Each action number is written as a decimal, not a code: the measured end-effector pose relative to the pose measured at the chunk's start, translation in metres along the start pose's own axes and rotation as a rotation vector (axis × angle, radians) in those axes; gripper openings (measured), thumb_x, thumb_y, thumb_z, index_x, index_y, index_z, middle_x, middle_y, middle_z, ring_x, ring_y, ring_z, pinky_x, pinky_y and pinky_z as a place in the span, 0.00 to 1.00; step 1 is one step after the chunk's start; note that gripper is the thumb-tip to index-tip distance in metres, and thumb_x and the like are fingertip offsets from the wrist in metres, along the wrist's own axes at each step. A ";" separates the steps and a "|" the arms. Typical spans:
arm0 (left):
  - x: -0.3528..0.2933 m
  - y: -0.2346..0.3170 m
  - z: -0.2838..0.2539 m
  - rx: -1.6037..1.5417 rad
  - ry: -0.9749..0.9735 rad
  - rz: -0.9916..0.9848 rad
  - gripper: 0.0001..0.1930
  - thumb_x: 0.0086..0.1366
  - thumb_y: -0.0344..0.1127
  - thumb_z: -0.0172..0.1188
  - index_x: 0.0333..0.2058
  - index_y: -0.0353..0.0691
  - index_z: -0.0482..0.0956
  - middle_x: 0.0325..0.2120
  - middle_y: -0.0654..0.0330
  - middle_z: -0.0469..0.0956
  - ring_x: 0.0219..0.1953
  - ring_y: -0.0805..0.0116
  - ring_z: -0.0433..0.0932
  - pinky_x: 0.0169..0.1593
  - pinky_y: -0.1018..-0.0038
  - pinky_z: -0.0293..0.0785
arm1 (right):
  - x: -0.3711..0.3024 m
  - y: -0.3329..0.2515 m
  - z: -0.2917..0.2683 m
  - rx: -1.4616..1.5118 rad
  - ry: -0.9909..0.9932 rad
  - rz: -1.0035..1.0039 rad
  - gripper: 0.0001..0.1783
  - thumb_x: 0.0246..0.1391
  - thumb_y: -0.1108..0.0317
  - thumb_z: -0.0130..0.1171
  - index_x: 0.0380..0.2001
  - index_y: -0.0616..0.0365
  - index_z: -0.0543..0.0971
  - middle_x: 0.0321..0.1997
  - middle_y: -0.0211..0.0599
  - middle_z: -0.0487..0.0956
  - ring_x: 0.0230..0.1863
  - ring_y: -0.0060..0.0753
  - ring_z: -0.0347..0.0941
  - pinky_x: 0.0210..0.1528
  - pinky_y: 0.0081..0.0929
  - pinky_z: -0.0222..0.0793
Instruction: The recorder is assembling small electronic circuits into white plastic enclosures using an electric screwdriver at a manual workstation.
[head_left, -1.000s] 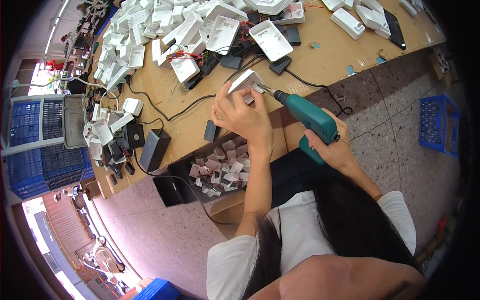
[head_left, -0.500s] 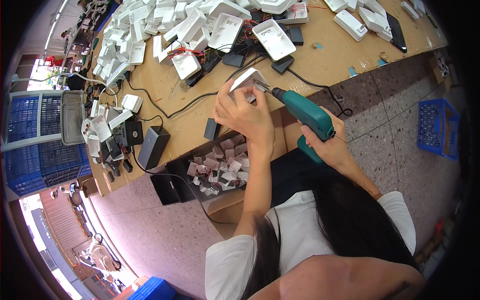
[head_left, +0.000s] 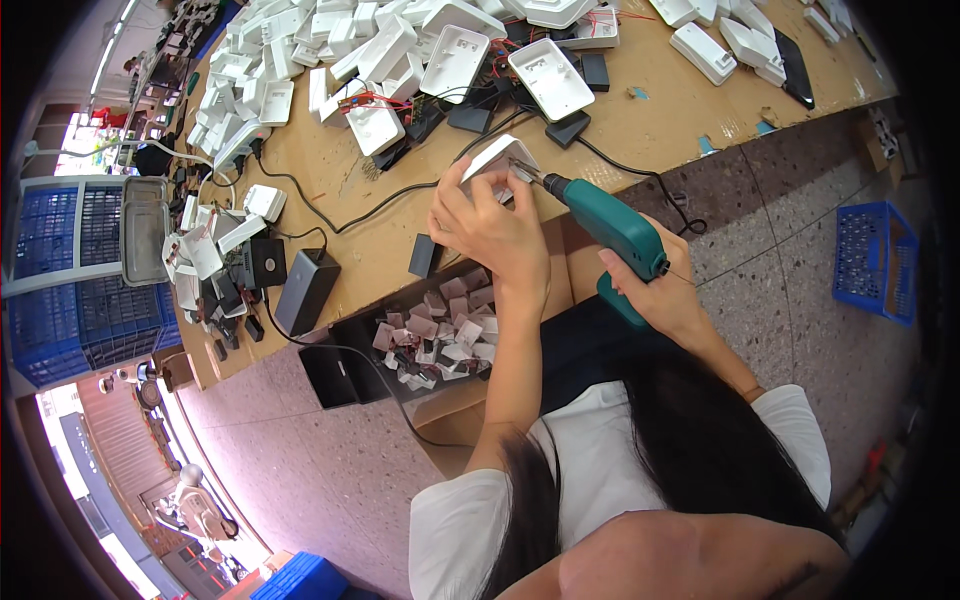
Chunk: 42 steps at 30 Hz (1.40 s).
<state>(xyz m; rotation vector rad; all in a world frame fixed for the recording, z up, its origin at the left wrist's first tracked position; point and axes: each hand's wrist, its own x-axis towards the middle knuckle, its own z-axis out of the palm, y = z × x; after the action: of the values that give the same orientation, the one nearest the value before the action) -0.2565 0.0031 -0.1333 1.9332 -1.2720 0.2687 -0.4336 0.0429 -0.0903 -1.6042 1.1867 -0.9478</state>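
Observation:
My left hand (head_left: 490,222) is closed around a white plastic housing (head_left: 492,155), holding it tilted just above the table's near edge. In my right hand (head_left: 650,285) is a green electric screwdriver (head_left: 612,215), gripped by its handle. Its bit points left into the open side of the housing, close to my left fingertips. Where the tip meets the housing is too small to make out. Beyond my hands, two open white shells (head_left: 551,80) and small black boxes (head_left: 567,129) lie among red and black wires.
A heap of white housings (head_left: 300,50) covers the far side of the cardboard-topped table (head_left: 390,190). A black cable crosses it. Below the near edge is a bin of small pinkish and white pieces (head_left: 450,330). A black adapter (head_left: 308,292) stands left; a blue crate (head_left: 876,262) is on the floor.
The view has shifted very slightly. Both hands, the housing and the screwdriver keep almost the same position.

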 end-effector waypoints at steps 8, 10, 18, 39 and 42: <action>0.002 -0.004 -0.004 -0.011 -0.002 -0.011 0.06 0.56 0.33 0.71 0.29 0.43 0.82 0.52 0.62 0.76 0.56 0.57 0.71 0.63 0.54 0.57 | 0.001 -0.010 0.004 -0.030 -0.039 -0.028 0.14 0.62 0.73 0.66 0.48 0.67 0.79 0.31 0.29 0.78 0.25 0.14 0.74 0.25 0.17 0.71; 0.002 -0.005 -0.005 0.000 0.003 -0.010 0.06 0.57 0.33 0.71 0.29 0.44 0.82 0.52 0.62 0.76 0.56 0.57 0.71 0.63 0.54 0.57 | 0.000 -0.009 0.006 -0.049 -0.043 -0.012 0.13 0.62 0.73 0.66 0.48 0.67 0.79 0.31 0.29 0.79 0.25 0.14 0.74 0.25 0.17 0.71; 0.003 -0.011 -0.009 -0.008 -0.005 -0.029 0.05 0.56 0.34 0.72 0.29 0.45 0.83 0.52 0.62 0.76 0.57 0.56 0.71 0.63 0.54 0.57 | -0.004 -0.013 0.014 -0.032 -0.038 -0.017 0.14 0.63 0.74 0.66 0.49 0.67 0.79 0.30 0.29 0.78 0.25 0.14 0.73 0.26 0.17 0.72; 0.006 -0.029 -0.024 -0.005 0.047 0.000 0.06 0.55 0.32 0.70 0.28 0.43 0.80 0.50 0.61 0.76 0.56 0.57 0.73 0.62 0.53 0.58 | -0.022 -0.026 0.038 0.215 0.035 0.184 0.08 0.62 0.74 0.66 0.42 0.68 0.81 0.33 0.32 0.78 0.24 0.18 0.75 0.26 0.20 0.72; 0.005 -0.030 -0.025 0.000 0.056 0.002 0.06 0.55 0.32 0.70 0.28 0.43 0.80 0.50 0.61 0.76 0.56 0.58 0.73 0.62 0.53 0.58 | -0.026 -0.026 0.036 0.183 0.026 0.167 0.09 0.62 0.75 0.66 0.43 0.68 0.81 0.34 0.32 0.78 0.25 0.18 0.75 0.26 0.20 0.72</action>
<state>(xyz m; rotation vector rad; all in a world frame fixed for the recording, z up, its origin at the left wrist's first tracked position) -0.2230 0.0229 -0.1282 1.9112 -1.2380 0.3212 -0.3989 0.0793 -0.0784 -1.3310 1.1958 -0.9427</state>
